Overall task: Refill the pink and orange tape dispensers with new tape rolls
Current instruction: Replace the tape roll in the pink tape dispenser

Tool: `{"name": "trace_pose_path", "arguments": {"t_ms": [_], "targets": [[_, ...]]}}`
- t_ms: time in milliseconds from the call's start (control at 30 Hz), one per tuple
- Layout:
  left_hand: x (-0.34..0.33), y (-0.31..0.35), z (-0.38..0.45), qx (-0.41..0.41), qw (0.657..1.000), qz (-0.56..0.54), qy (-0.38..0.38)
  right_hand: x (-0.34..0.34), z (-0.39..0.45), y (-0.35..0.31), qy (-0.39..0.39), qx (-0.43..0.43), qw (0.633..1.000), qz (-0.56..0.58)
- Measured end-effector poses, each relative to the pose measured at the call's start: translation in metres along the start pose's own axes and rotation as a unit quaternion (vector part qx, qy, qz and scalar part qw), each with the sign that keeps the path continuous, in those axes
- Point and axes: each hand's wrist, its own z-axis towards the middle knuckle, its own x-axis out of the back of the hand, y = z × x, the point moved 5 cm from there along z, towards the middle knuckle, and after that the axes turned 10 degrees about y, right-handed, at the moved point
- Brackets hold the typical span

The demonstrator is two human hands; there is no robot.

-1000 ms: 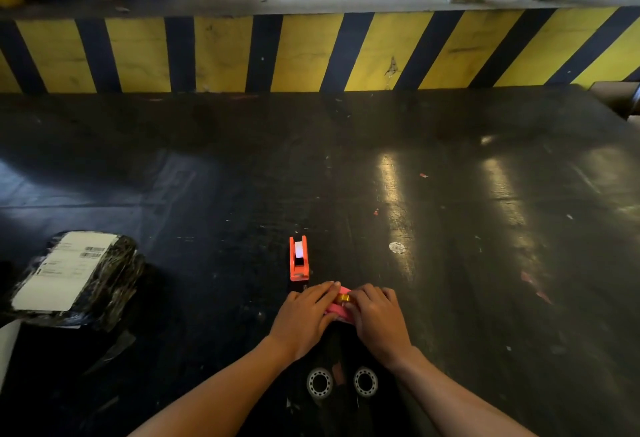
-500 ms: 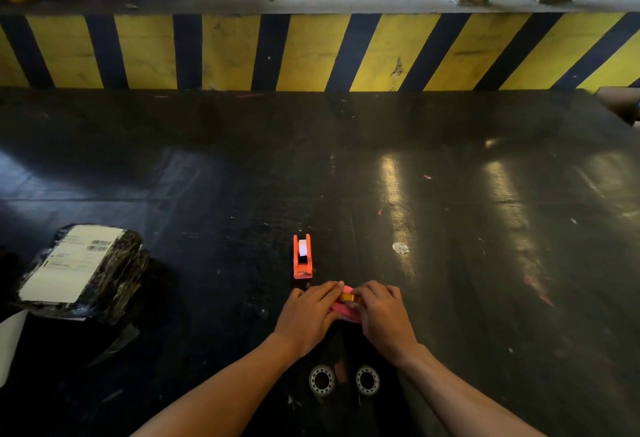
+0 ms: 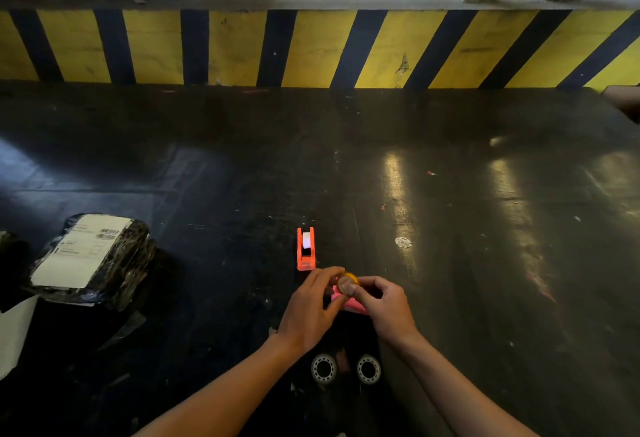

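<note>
Both hands meet over the pink plastic tape dispenser [image 3: 348,303], which lies on the dark scuffed counter [image 3: 485,263] directly below them. Only a strip of its pink body shows between the palms.

The right hand [image 3: 384,308] pinches a small amber-yellow tape roll [image 3: 347,282] by its rim, thumb on the near face, fingers [image 3: 372,282] curled behind. The roll stands on edge, just above the dispenser's far end. The left hand [image 3: 311,312] has fingertips closed on the roll's left side, thumb reaching toward the pink body. Whether it grips the roll or only steadies it cannot be told.

Key relation: the roll sits above the pink dispenser, not yet seated. The dispenser's long axis appears to run from near right to far left, roughly away from the person. Judgement: the roll must go straight down into the cradle, its axle across that long axis. The right hand carries it, so it is the one placed to lower it.

The orange plastic tape dispenser [image 3: 306,249] stands just beyond the left hand, long axis pointing away, with a white core visible in it. Two white-ringed tape rolls [image 3: 323,369] lie side by side on the counter near the person, between the forearms. A black-wrapped parcel with a white label [image 3: 88,256] sits well apart at left.
</note>
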Motion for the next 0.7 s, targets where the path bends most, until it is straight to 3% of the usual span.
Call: {"name": "trace_pose_path", "arguments": {"t_ms": [133, 333, 533, 600, 700], "targets": [[0.003, 0.01, -0.006, -0.038, 0.999, 0.024, 0.012, 0.003, -0.006, -0.002, -0.033, -0.055, 0.996, 0.056], [-0.002, 0.015, -0.016, -0.054, 0.997, 0.029, 0.038, 0.01, -0.015, 0.006, -0.017, -0.089, 0.99, 0.107], [-0.006, 0.017, -0.022, 0.001, 0.998, -0.038, 0.051, 0.014, -0.02, 0.016, 0.037, -0.075, 0.993, 0.088], [-0.005, 0.017, -0.025, 0.026, 0.995, -0.074, 0.069, 0.025, -0.019, 0.02, 0.099, -0.05, 0.993, 0.027], [0.002, 0.012, -0.027, 0.055, 0.987, -0.107, 0.104, 0.047, -0.019, 0.022, 0.143, 0.047, 0.969, -0.198]]}}
